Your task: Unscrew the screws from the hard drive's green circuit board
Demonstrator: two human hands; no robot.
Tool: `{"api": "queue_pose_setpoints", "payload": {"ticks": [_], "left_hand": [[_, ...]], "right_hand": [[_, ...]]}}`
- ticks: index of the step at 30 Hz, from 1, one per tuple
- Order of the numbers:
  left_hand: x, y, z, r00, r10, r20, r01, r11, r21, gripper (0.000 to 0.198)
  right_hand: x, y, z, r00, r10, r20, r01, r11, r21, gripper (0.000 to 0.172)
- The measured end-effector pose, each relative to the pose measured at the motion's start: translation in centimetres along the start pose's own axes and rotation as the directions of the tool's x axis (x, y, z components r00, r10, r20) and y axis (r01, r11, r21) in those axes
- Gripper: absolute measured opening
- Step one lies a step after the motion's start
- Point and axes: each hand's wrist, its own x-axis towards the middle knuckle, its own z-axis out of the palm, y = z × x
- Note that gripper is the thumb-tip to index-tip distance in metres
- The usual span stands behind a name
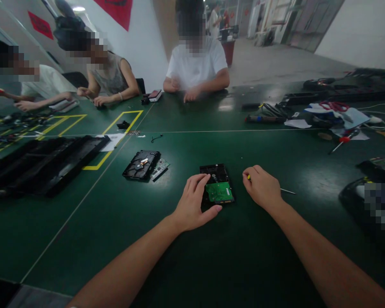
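Observation:
A hard drive point(213, 173) with a green circuit board on its near half lies flat on the table in front of me. My left hand point(194, 201) grips its left side, fingertips on the top and thumb at the near edge. To the right of the drive, my right hand point(261, 186) is closed around a screwdriver point(288, 191). A bit of its yellow handle shows at the fingers, and the metal shaft sticks out to the right. The palm hides the rest.
Left of me lie another hard drive point(141, 164), a loose circuit board point(159, 169) and long black housings point(48, 164). A red-handled screwdriver point(344, 140), cables and papers lie at the right. Black equipment point(356, 192) stands near right. Several people sit across the green table point(115, 248).

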Motion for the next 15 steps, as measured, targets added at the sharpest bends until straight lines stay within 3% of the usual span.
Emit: {"api": "queue_pose_setpoints", "payload": {"ticks": [10,15], "left_hand": [[0.5,0.1,0.3,0.988,-0.139,-0.07,0.13,0.985,-0.114,0.093],[0.5,0.2,0.3,0.997,-0.072,-0.039,0.069,0.995,-0.075,0.094]], "right_hand": [[-1.4,1.0,0.0,0.986,-0.083,-0.145,0.088,0.996,0.029,0.025],[-1.7,1.3,-0.1,0.985,-0.068,-0.159,0.072,0.997,0.015,0.024]]}}
